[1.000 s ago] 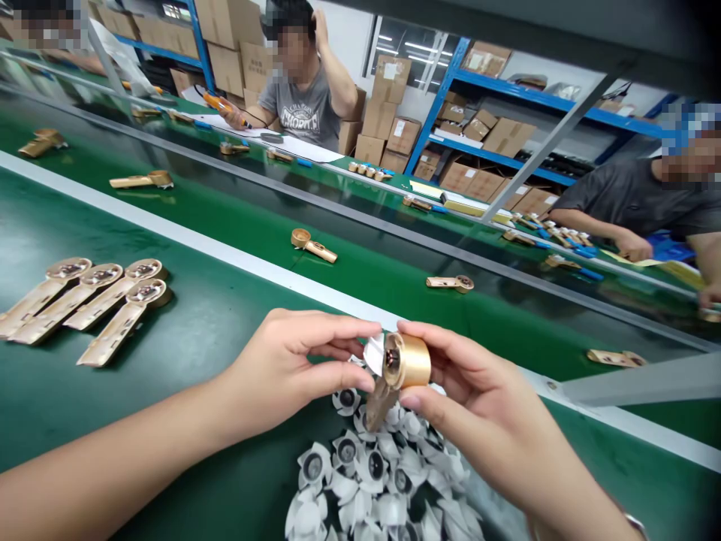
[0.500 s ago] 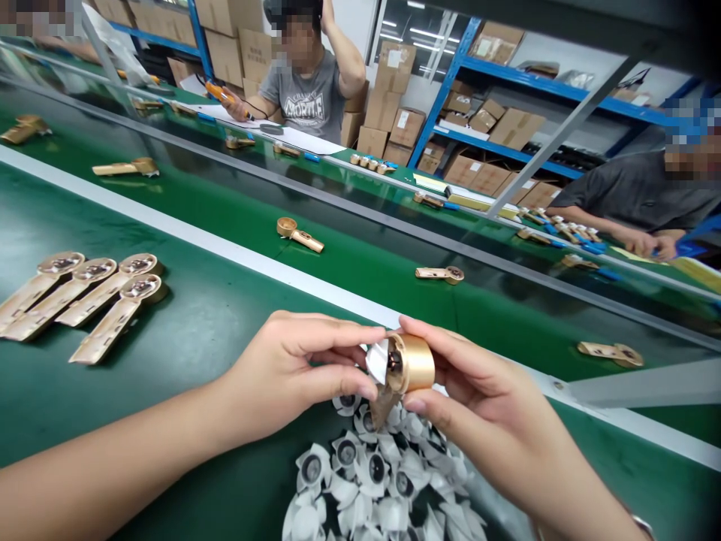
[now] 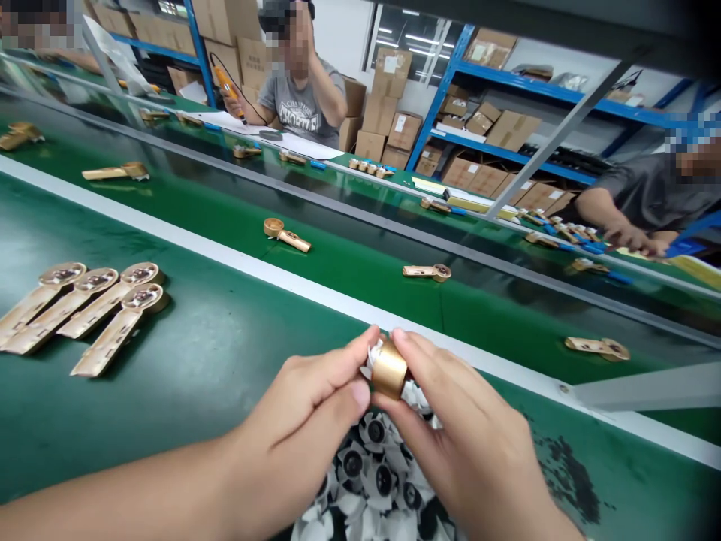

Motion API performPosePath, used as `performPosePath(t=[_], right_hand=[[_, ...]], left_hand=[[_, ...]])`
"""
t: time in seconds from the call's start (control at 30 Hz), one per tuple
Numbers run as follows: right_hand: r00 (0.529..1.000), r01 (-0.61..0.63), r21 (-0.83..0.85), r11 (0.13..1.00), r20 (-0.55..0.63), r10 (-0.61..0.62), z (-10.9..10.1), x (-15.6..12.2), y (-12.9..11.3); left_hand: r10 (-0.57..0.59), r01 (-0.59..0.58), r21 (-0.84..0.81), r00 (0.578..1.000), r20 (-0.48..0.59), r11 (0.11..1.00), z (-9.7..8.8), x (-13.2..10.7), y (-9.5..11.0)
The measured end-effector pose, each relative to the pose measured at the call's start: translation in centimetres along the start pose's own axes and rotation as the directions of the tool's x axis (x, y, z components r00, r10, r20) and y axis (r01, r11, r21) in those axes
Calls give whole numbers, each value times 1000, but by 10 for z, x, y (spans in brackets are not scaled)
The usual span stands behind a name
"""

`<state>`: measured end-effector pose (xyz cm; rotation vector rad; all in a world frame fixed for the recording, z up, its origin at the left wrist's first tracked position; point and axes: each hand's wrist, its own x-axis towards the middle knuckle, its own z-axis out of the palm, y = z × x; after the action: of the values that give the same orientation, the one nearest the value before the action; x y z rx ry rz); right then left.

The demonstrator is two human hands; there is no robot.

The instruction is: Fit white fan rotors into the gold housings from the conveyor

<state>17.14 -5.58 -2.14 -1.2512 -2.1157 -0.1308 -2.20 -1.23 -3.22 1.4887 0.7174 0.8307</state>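
Note:
Between both hands, the gold handheld fan housing [image 3: 390,371] is held sideways, its round head toward me. My right hand [image 3: 467,428] grips the head from the right with fingers above and thumb below. A white fan blade [image 3: 369,362] sits at the left opening of the head, partly inside it. My left hand [image 3: 309,413] is closed over the blade, fingertips and thumb pressing it toward the housing. The housing's handle is hidden behind the hands. Just below them lies a pile of white fan blades [image 3: 383,481] with dark round hubs.
Several gold fan housings [image 3: 121,300] lie on the green table at left. Past a white rail [image 3: 225,258], more housings [image 3: 287,234] rest on the green conveyor belt [image 3: 349,278]. Two co-workers [image 3: 307,98] [image 3: 647,203] sit across. A metal bar [image 3: 647,387] juts in at right.
My hands have closed in on each other, and the blade sits deeper in the housing's head. The housings on the belt appear slightly further left. One co-worker's raised hand has come down before the face.

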Motion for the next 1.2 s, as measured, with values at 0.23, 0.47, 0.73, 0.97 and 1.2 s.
performPosePath(t=[0.23, 0.47, 0.73, 0.97, 1.2], right_hand=[[945, -245, -135, 960, 188, 267, 31, 73, 25], [806, -403, -292, 867, 336, 488, 86, 163, 112], [808, -404, -308, 861, 320, 494, -50, -2, 110], [842, -406, -299, 864, 246, 481, -67, -138, 86], [873, -257, -368, 894, 309, 378, -53, -138, 72]], left_hand=[[-164, 164, -2, 984, -64, 986, -31, 31, -10], [16, -62, 485, 995, 97, 872, -50, 54, -30], [15, -269, 565, 910, 414, 780, -45, 61, -50], [-38, -246, 755, 941, 337, 607, -49, 58, -47], [-217, -154, 867, 934, 285, 473, -35, 58, -38]])
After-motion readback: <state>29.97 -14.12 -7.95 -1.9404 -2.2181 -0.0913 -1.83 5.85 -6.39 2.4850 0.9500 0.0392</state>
